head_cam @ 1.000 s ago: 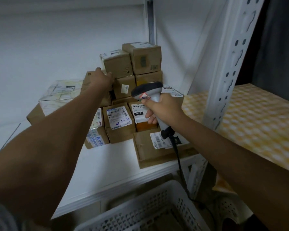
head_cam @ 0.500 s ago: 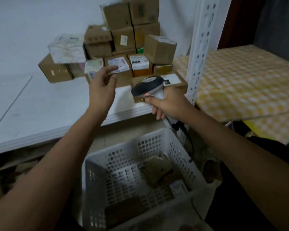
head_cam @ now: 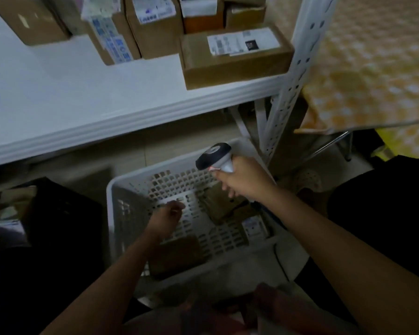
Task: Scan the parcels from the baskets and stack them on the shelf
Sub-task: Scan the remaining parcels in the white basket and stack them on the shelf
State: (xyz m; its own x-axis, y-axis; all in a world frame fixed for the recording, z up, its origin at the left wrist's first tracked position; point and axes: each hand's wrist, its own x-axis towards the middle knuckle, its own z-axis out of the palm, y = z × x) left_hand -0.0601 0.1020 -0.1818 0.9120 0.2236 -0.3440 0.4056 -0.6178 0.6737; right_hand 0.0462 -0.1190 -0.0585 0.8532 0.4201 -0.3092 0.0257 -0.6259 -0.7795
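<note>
From the head camera, looking down, a white perforated basket (head_cam: 121, 189) stands on the floor below the front edge of a white shelf (head_cam: 87, 117). The left hand (head_cam: 166, 217) reaches down inside the basket, its fingers loosely curled and holding nothing, above a brown parcel (head_cam: 177, 255) that lies against the near wall. The right hand (head_cam: 242, 180) is wrapped around the handle of a scanner (head_cam: 213, 157), whose dark head points left over the basket's far rim. Under that hand a second brown parcel (head_cam: 218, 204) lies tilted on the basket floor, and a small parcel with a white label (head_cam: 253, 227) sits just beside it in the right corner. On the shelf above, a flat box with a printed label (head_cam: 235, 59) lies at the front right, close to a white slotted post (head_cam: 290, 76). Behind it stand more cardboard boxes (head_cam: 153, 27) side by side, partly cut off by the frame's top. To the right of the post spreads a yellow checked cloth (head_cam: 373, 68). The picture is dim and somewhat blurred.
</note>
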